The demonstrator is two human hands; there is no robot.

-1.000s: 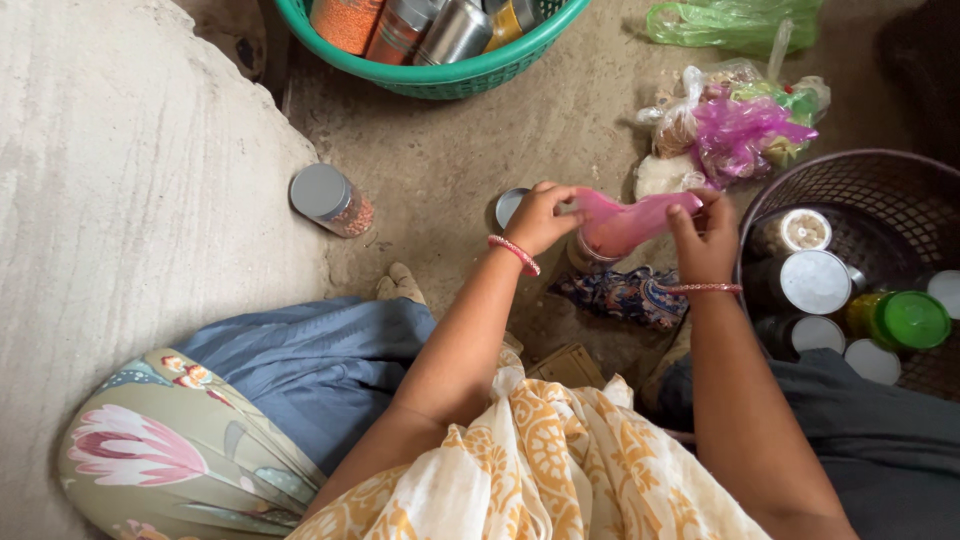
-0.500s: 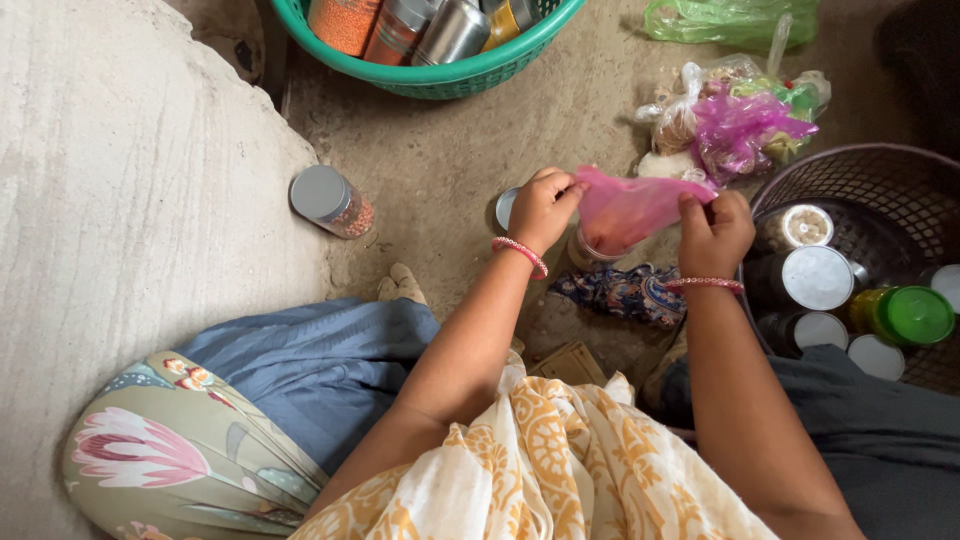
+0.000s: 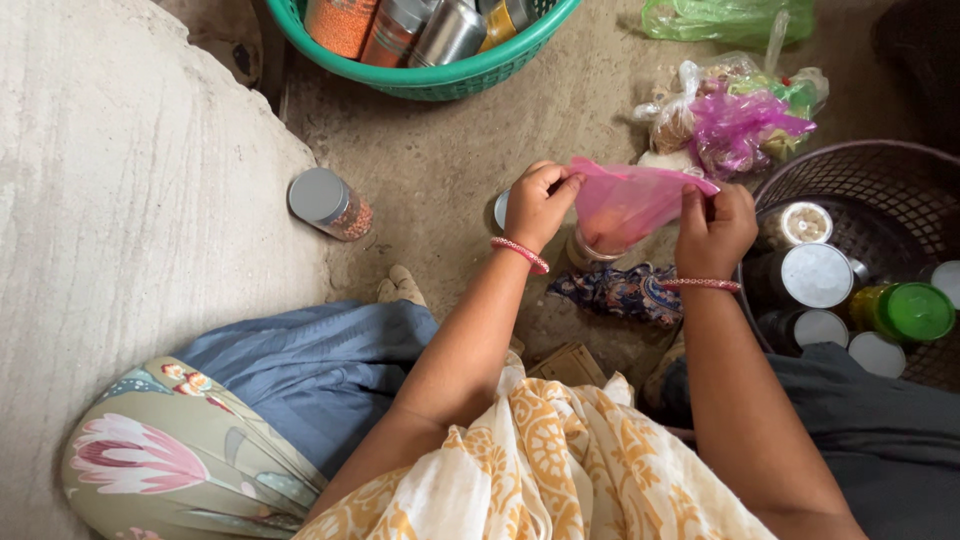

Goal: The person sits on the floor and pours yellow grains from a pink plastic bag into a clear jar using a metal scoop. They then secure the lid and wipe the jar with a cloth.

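A pink plastic bag [image 3: 628, 202] is held up over the dirt floor [image 3: 450, 150], stretched between both hands. The left hand [image 3: 538, 205] is closed on the bag's left corner, thumb and fingers pinched tight on the plastic. The right hand [image 3: 715, 228] is closed on the right corner, fingertips clamped over the edge. The bag sags between the two grips, and its lower end hangs into the open mouth of a jar [image 3: 588, 248] that stands on the floor just below the hands. Something reddish is seen at the bottom of the bag, though what it is cannot be told.

A round lid [image 3: 499, 209] lies flat on the floor, partly hidden behind the left hand. A patterned cloth [image 3: 625, 292] is bunched on the floor just below the jar. Off to the left, a jar with a grey lid [image 3: 329, 202] lies tipped on its side, well apart from the hands. Above, a green basket [image 3: 440, 75] is filled with tins and containers. To the right, a dark wire basket [image 3: 870, 190] holds more jars, one with a green lid [image 3: 912, 312]. A heap of small knotted bags [image 3: 735, 115] is piled near it, just beyond the pink bag.
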